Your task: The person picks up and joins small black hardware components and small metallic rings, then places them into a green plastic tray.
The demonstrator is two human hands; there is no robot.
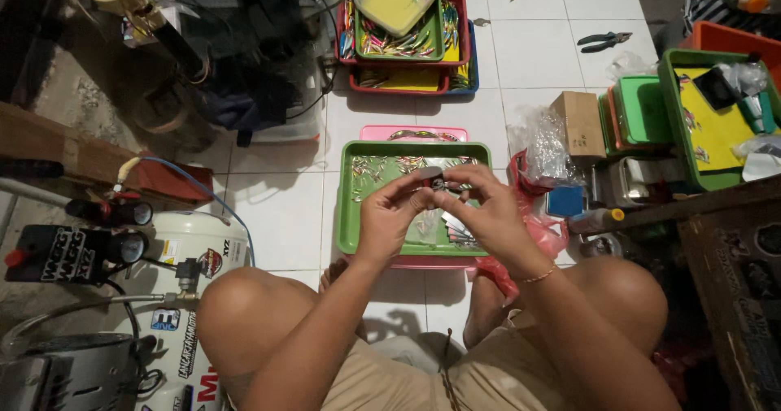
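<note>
Green tray (348,216); white floor tiles (281,216)

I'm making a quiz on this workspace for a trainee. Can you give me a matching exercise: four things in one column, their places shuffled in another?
Things:
1. pliers
2. cardboard box
3. green tray
4. air compressor

Places:
A. beside the person's left knee
B. on the white tiles, top right
C. under both hands
D. right of the clear plastic bag

Pairs: 1-B, 2-D, 3-C, 4-A

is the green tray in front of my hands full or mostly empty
Partly filled. Small slim pieces lie scattered over the green tray, mostly along its far side, with bare green floor showing at its left.
</note>
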